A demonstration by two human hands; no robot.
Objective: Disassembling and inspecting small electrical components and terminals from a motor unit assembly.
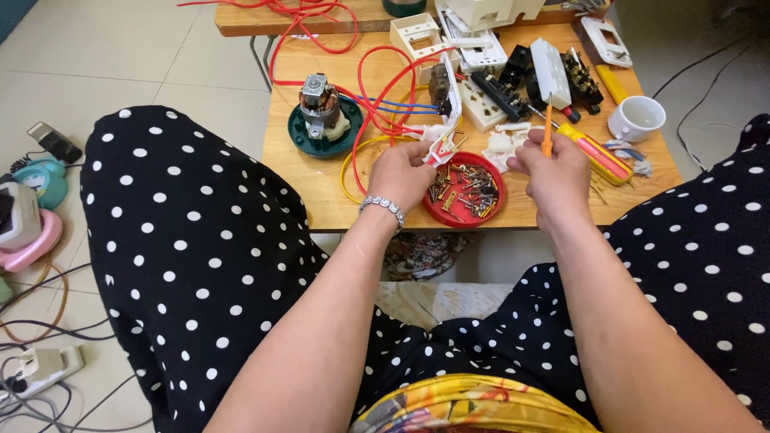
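— What's each hand doing?

— The left hand [399, 172] pinches a small white wired part [439, 149]; the right hand [547, 170] grips a slim orange screwdriver [547, 132], tip up.

— And between them?

— A red lid of screws [464, 191] on the surface [321, 184] (handy). Beyond the left hand, a motor on a green base [321, 120]. Best to steady the part before seating the blade, I'd judge.
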